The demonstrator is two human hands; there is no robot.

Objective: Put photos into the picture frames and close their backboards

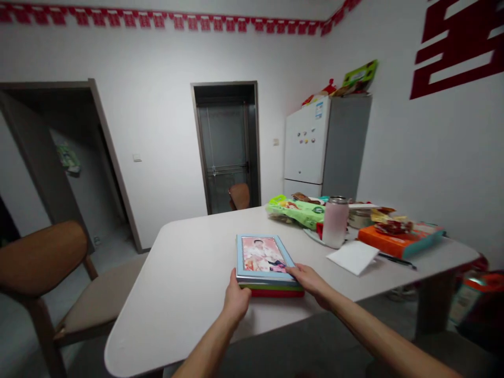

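Observation:
A stack of books lies near the front edge of the white table, and its top book (263, 253) has a light-blue border around a pink picture. Below it show a green edge (271, 287) and a red book (277, 293). My left hand (237, 298) grips the stack at its near left corner, thumb along the front. On the right side my right hand (310, 282) is closed on the edge, its thumb on top of the blue border. The fingers under and behind the stack are hidden.
To the right on the table (181, 273) stand a pink bottle (335, 223), a green food bag (297, 211), a white paper (354, 256), a black pen (397, 261) and an orange box (388, 240). A wooden chair (47, 252) is at the left, a fridge (307, 142) behind.

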